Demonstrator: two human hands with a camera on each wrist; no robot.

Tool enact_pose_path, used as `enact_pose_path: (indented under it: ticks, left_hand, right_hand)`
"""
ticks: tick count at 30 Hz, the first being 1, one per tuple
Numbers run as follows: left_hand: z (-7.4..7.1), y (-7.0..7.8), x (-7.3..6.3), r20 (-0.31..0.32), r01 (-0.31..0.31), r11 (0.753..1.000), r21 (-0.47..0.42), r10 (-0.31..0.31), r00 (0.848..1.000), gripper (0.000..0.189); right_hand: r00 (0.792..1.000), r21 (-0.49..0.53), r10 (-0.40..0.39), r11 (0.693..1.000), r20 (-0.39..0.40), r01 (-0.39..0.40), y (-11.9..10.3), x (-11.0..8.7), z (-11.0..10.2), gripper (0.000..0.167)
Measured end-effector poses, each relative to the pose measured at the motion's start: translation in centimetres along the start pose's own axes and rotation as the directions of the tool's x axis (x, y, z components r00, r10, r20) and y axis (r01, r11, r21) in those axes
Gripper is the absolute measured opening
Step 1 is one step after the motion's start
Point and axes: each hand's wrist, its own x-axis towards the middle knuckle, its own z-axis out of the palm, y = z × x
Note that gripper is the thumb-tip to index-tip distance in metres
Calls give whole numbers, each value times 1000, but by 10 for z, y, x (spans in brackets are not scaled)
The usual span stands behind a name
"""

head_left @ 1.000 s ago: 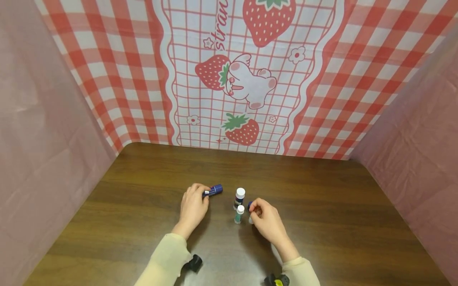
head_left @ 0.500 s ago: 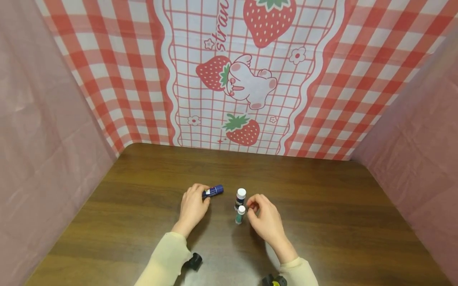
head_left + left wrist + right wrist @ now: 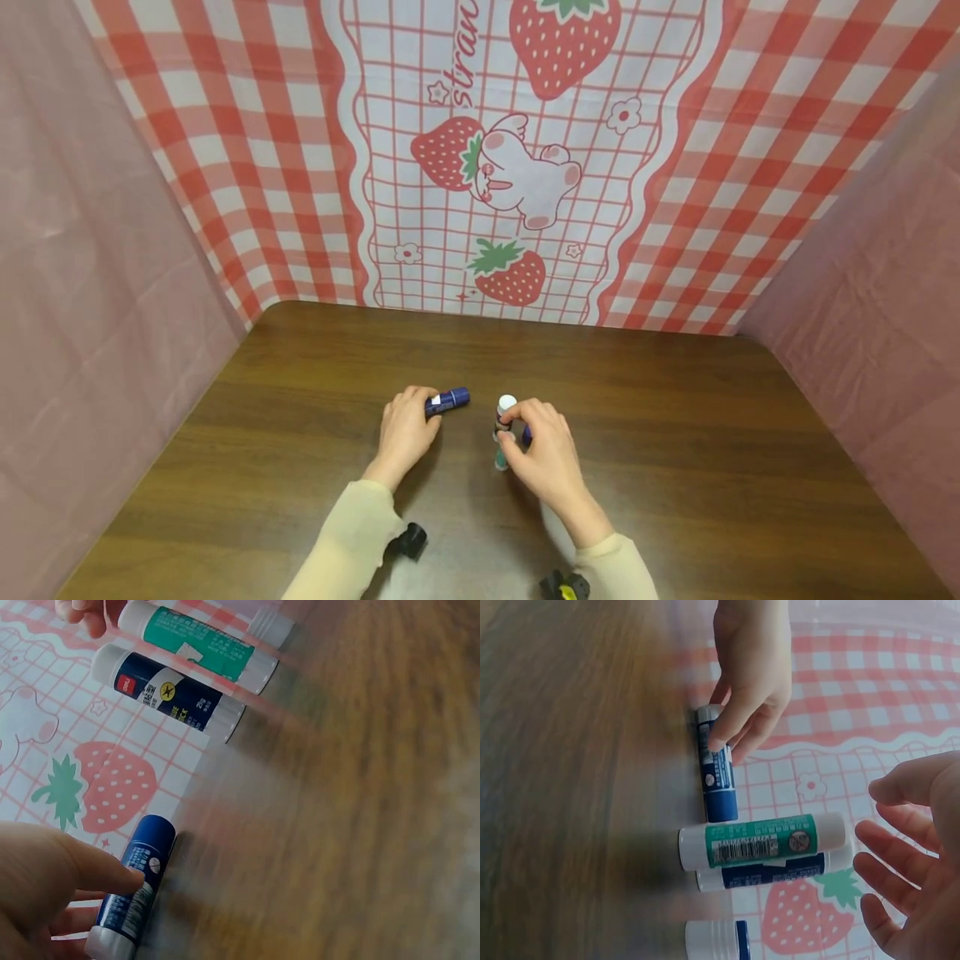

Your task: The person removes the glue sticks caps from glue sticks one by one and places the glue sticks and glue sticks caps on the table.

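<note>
My left hand [image 3: 405, 435] holds a blue glue stick [image 3: 453, 400] lying on the table, its thumb across the label and the blue cap [image 3: 156, 832] pointing away from the palm. A green glue stick [image 3: 757, 841] with a white cap stands upright nearer the middle. Just behind it is an upright navy glue stick [image 3: 169, 690], also white-capped. My right hand [image 3: 549, 454] hovers beside the green one, thumb and fingers [image 3: 889, 844] spread apart near its cap. Partly hidden behind that hand is another glue stick [image 3: 528, 435] with a blue part showing.
The brown wooden table [image 3: 337, 350] ends at a red-and-white strawberry cloth [image 3: 420, 208] hung at the back. Pink cloths [image 3: 862, 292] hang at both sides. A black wrist device [image 3: 408, 542] sits at the left sleeve, another [image 3: 566, 586] at the right.
My right hand has left the blue-topped glue stick on the right and moved left to the green one. My left hand stays on its blue glue stick.
</note>
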Motion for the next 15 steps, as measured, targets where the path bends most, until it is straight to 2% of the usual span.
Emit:
enact_pose_path:
  ticks: [4,10,15]
  left_hand:
    - [3,-4,0,-8,7,1000,-5,-7,1000,34]
    - [5,-7,1,-32,-5,1000,-22,5,999,32]
    - [0,-4,2,-14,-26,999,-42,25,1000,31]
  right_hand:
    - [1000,-10,-29,1000,2,29,-2,1,3,21]
    - [1000,-19,-30,999,4,30,-3,3,4,22]
    - [999,-16,-38,999,-7,38,-4,4,4,23]
